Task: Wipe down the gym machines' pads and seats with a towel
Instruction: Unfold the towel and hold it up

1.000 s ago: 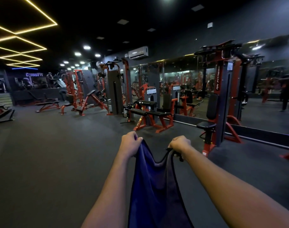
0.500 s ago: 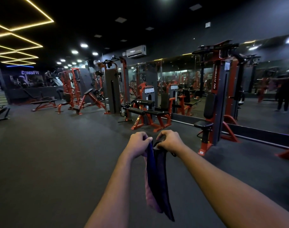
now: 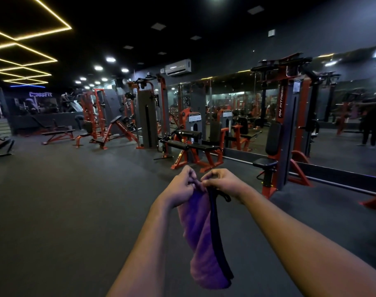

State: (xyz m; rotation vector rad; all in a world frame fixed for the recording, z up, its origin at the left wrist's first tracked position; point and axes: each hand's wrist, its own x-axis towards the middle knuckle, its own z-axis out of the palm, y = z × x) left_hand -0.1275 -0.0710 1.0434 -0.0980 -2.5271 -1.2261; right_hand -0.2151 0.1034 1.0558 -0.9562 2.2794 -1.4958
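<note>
The folded towel [image 3: 206, 236] is pinched at its top edge by the left hand [image 3: 179, 188] and the right hand [image 3: 222, 183], held close together. If either pinch were loosened, the fold could be lost or the towel dropped to the floor [image 3: 65, 211].

Left forearm [image 3: 146, 247] from 7 o'clock, right forearm [image 3: 294, 236] from 4 o'clock, left hand [image 3: 179, 188] and right hand [image 3: 222, 183] meeting at centre, fingers curled, both pinching towel [image 3: 201, 236] top.
</note>
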